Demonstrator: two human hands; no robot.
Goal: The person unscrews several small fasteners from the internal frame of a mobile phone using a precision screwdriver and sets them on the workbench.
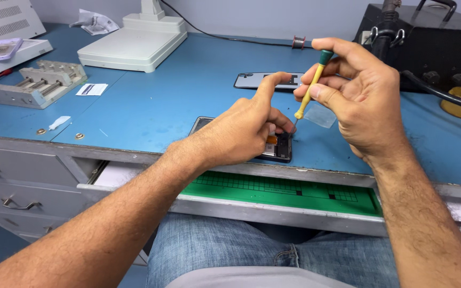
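Note:
An opened black phone (281, 149) lies flat near the front edge of the blue workbench (177, 101). My left hand (241, 130) rests on it and pins it down, index finger raised. My right hand (356, 93) grips a small yellow screwdriver (308, 90) with a green cap, held nearly upright. Its tip touches the phone's inside near the right edge. Most of the phone is hidden under my left hand.
A detached phone back cover (252, 80) lies behind the hands. A white stand base (134, 42) and a metal clamp jig (36, 82) sit at left. Black equipment (428, 37) with cables stands at right. A drawer with a green mat (284, 192) is pulled out below.

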